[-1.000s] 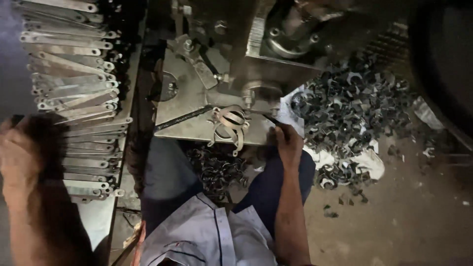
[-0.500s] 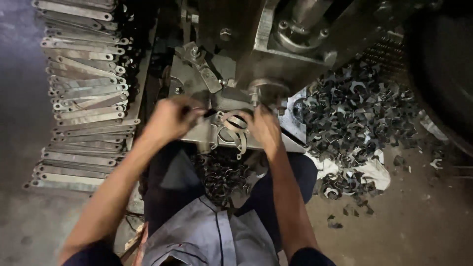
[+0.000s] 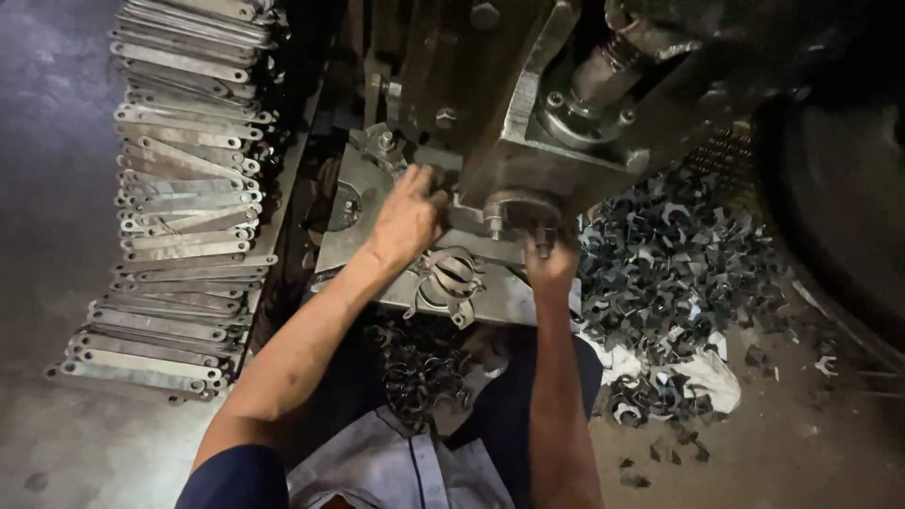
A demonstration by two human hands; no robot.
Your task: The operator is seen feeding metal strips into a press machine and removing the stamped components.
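My left hand [image 3: 407, 222] reaches across the steel press table [image 3: 363, 236] to the base of the grey press head [image 3: 528, 132]. Its fingers curl against a dark part there, and I cannot make out what they hold. My right hand [image 3: 551, 266] is raised just under the round punch [image 3: 520, 209], fingertips hidden against it. Between the two hands lie a few curved, stamped metal clips [image 3: 452, 279] on the table's front edge.
Several long, flat metal strips with holes [image 3: 184, 217] lie stacked in a row on the left. A heap of dark stamped scrap [image 3: 679, 273] covers the floor on the right, over white cloth [image 3: 702, 372]. More clips [image 3: 415, 369] lie piled beneath the table, between my knees.
My left hand came from the strips at far left to the press head. My right hand rose from the table edge to under the punch. The view has moved closer.
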